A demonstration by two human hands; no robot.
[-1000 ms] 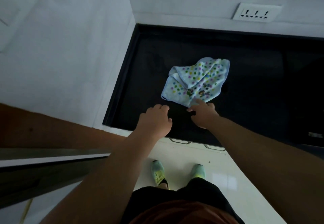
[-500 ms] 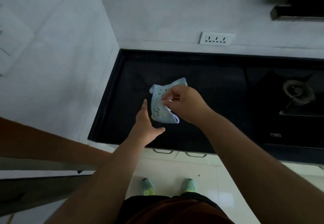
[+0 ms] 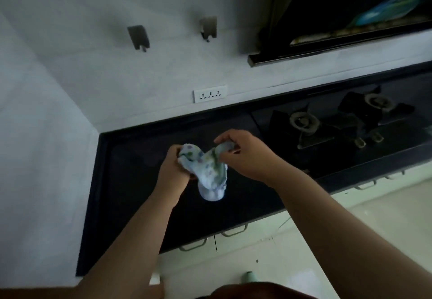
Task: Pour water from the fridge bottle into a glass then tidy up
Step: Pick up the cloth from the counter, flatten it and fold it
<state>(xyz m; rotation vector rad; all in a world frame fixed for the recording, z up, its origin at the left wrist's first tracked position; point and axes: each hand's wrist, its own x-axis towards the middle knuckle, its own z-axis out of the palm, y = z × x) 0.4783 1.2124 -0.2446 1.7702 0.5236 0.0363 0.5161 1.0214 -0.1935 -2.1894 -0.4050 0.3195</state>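
We can read no writing anywhere; the packet on the shelf [image 3: 350,21] at upper right is too blurred. Our left hand [image 3: 174,171] is curled tight around one end of the dotted cloth [image 3: 208,167], and our right hand [image 3: 245,153] pinches its other end between thumb and fingers. The cloth is bunched between them, held up off the black countertop [image 3: 131,181], its loose end hanging down over the middle of the counter. The gas stove [image 3: 327,123] sits toward the counter's right end. A socket strip [image 3: 210,93] and two hooks [image 3: 138,38] are on the wall above the back edge.
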